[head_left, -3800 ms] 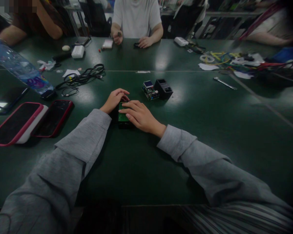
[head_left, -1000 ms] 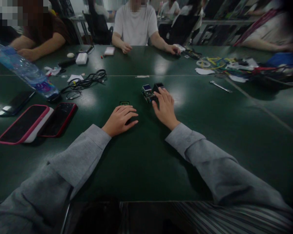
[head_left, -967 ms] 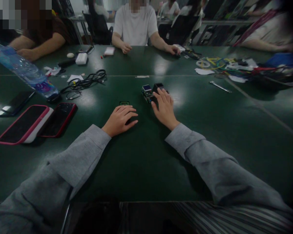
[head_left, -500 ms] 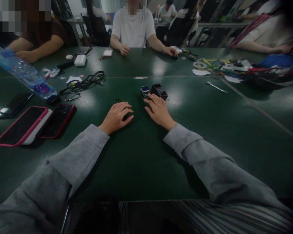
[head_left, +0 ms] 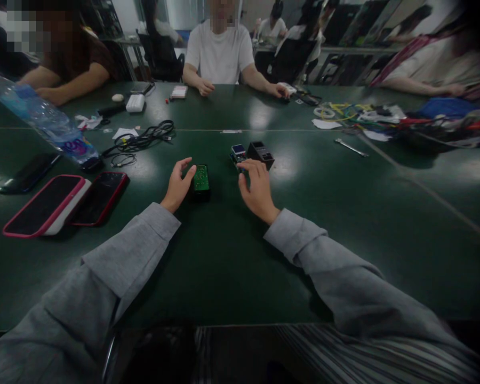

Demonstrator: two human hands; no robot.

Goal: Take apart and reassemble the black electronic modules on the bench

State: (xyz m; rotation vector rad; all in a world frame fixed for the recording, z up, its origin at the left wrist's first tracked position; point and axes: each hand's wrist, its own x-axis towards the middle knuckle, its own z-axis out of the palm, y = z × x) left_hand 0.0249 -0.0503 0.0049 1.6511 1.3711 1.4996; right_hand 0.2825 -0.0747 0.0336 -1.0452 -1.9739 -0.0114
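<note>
My left hand [head_left: 178,184] is upright on its edge with thumb and fingers apart, holding nothing. Right beside its thumb, a small black box [head_left: 202,196] lies on the table with a green circuit board [head_left: 201,177] facing up in it. My right hand [head_left: 257,189] is half curled, its thumb apart from the fingers. Its fingertips are over the near end of a small circuit board with a screen [head_left: 238,150]; whether they touch it I cannot tell. A black plastic casing with openings [head_left: 261,152] sits just behind that hand, against the board's right side.
On the left are phones in red-edged cases [head_left: 44,205], a dark phone [head_left: 29,173], a tilted water bottle [head_left: 50,125] and black cables [head_left: 148,136]. A wrench [head_left: 351,148] and a cable heap [head_left: 408,117] lie to the right. People sit across the green table [head_left: 224,266].
My left hand has drawn back to the left off the black box, uncovering its green board. My right hand has shifted slightly, its fingers curling more with the thumb raised.
</note>
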